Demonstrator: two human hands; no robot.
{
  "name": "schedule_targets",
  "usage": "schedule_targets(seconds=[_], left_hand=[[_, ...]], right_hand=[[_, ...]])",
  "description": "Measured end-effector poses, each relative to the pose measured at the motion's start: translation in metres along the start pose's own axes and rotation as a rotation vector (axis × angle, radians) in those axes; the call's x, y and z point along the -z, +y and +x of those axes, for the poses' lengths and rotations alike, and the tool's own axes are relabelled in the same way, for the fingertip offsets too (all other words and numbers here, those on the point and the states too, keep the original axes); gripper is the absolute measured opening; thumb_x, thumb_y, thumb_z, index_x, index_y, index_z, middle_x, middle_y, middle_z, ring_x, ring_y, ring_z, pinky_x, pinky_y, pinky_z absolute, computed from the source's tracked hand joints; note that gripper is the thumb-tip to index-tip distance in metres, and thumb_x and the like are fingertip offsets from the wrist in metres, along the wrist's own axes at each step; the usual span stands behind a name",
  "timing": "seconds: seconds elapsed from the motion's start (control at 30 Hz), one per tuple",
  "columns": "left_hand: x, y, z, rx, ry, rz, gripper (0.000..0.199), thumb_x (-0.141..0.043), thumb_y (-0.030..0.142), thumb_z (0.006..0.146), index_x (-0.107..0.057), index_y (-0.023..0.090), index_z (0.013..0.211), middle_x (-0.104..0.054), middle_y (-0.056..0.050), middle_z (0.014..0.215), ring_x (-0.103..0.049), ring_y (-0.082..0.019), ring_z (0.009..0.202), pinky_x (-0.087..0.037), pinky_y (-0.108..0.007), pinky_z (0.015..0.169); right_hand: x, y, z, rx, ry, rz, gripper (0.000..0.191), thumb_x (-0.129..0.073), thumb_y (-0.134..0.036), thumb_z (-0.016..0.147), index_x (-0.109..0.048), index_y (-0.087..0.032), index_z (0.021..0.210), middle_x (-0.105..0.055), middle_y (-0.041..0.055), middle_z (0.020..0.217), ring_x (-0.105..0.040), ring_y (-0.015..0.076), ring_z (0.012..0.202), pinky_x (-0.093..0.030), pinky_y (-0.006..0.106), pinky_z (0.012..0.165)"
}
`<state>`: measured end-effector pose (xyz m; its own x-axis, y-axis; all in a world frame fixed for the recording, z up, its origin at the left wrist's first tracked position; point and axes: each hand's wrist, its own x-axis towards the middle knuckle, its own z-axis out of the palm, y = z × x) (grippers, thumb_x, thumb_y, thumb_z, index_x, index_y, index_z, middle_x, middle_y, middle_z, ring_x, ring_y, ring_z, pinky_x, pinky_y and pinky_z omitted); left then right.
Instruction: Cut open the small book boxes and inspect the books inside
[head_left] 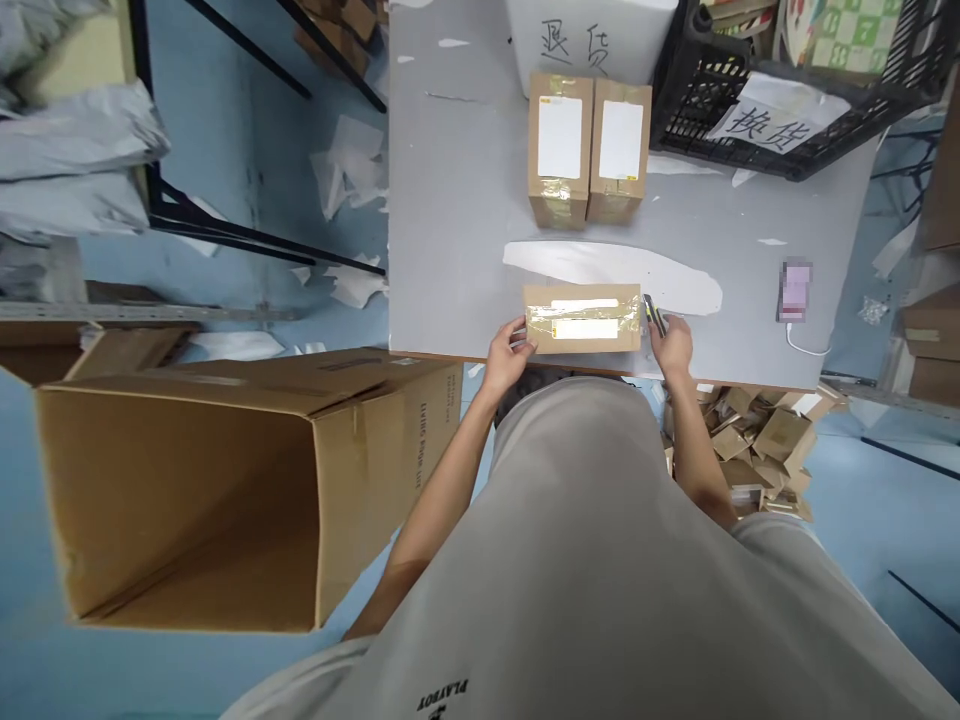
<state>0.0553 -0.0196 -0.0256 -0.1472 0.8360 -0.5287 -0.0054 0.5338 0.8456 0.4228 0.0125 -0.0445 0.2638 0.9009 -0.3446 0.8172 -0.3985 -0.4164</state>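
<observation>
A small taped cardboard box (pixel 585 342) with white label strips lies lengthwise near the front edge of the grey table (pixel 457 220). My left hand (pixel 511 352) grips its left end, fingers at the upper corner and thumb lower down. By the right end, my right hand (pixel 673 345) is closed around a dark utility knife (pixel 654 314), its tip pointing up and left, just beside the box. Behind the box lies a long white patch (pixel 615 270) on the tabletop. Two upright-labelled cardboard boxes (pixel 559 145) stand side by side farther back.
At the back are a white bin (pixel 585 45) with handwriting and a black crate (pixel 720 120) holding packages. A phone-like pink device (pixel 795 290) with a cable lies at right. A large open carton (pixel 187 500) stands on the floor at left; discarded boxes (pixel 772 440) pile up below right.
</observation>
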Motion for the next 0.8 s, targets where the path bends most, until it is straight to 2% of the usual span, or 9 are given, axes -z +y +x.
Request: schedule_targets(seconds=[0.1, 0.2, 0.33, 0.43, 0.6, 0.7, 0.8], left_hand=[[-0.008, 0.0, -0.005, -0.01, 0.03, -0.025, 0.053, -0.082, 0.014, 0.082, -0.077, 0.021, 0.134, -0.07, -0.016, 0.158, -0.074, -0.031, 0.125, -0.065, -0.046, 0.108], [-0.013, 0.004, -0.01, 0.008, 0.051, -0.067, 0.051, -0.084, 0.013, 0.082, -0.079, 0.022, 0.132, -0.072, -0.015, 0.155, -0.075, -0.031, 0.124, -0.065, -0.045, 0.108], [-0.014, 0.007, -0.016, 0.025, 0.072, -0.106, 0.045, -0.087, 0.016, 0.084, -0.082, 0.021, 0.128, -0.078, -0.012, 0.146, -0.076, -0.03, 0.12, -0.063, -0.043, 0.109], [-0.016, 0.008, -0.018, 0.032, 0.06, -0.109, 0.043, -0.087, 0.018, 0.084, -0.083, 0.02, 0.126, -0.082, -0.011, 0.139, -0.078, -0.029, 0.113, -0.064, -0.042, 0.108], [-0.026, 0.009, -0.019, 0.072, 0.034, -0.174, 0.035, -0.087, 0.016, 0.086, -0.084, 0.017, 0.122, -0.084, -0.011, 0.133, -0.079, -0.032, 0.114, -0.064, -0.042, 0.108], [-0.029, 0.008, -0.019, 0.058, 0.011, -0.143, 0.035, -0.088, 0.02, 0.088, -0.084, 0.016, 0.123, -0.084, -0.011, 0.128, -0.079, -0.032, 0.114, -0.064, -0.042, 0.108], [-0.027, 0.005, -0.016, 0.008, -0.014, -0.066, 0.038, -0.09, 0.027, 0.089, -0.082, 0.017, 0.124, -0.082, -0.011, 0.128, -0.078, -0.033, 0.117, -0.063, -0.045, 0.113]], right_hand=[[-0.002, -0.001, 0.027, -0.038, -0.088, -0.234, 0.048, -0.065, -0.034, 0.104, -0.067, -0.007, 0.143, -0.068, 0.0301, 0.149, -0.059, 0.0389, 0.14, -0.049, 0.048, 0.118], [-0.005, -0.007, 0.041, -0.048, -0.149, -0.336, 0.048, -0.069, -0.033, 0.103, -0.066, -0.007, 0.143, -0.064, 0.0294, 0.152, -0.059, 0.0372, 0.139, -0.049, 0.043, 0.113], [-0.004, -0.011, 0.051, -0.039, -0.168, -0.327, 0.044, -0.066, -0.032, 0.106, -0.067, -0.009, 0.143, -0.067, 0.0264, 0.149, -0.065, 0.0348, 0.128, -0.051, 0.042, 0.106], [0.003, -0.01, 0.061, -0.028, -0.142, -0.252, 0.042, -0.066, -0.036, 0.105, -0.07, -0.012, 0.139, -0.073, 0.0234, 0.138, -0.07, 0.0336, 0.12, -0.053, 0.042, 0.105], [0.035, 0.001, 0.078, 0.083, 0.011, -0.124, 0.044, -0.071, -0.041, 0.1, -0.073, -0.013, 0.134, -0.079, 0.0193, 0.126, -0.072, 0.0339, 0.118, -0.056, 0.047, 0.111], [0.066, 0.003, 0.079, 0.232, 0.096, -0.071, 0.046, -0.07, -0.05, 0.101, -0.073, -0.016, 0.132, -0.078, 0.0161, 0.12, -0.073, 0.0324, 0.111, -0.059, 0.052, 0.109], [0.096, -0.012, 0.065, 0.42, 0.112, -0.041, 0.052, -0.068, -0.062, 0.104, -0.074, -0.019, 0.133, -0.076, 0.0137, 0.12, -0.074, 0.0305, 0.108, -0.064, 0.051, 0.104]])
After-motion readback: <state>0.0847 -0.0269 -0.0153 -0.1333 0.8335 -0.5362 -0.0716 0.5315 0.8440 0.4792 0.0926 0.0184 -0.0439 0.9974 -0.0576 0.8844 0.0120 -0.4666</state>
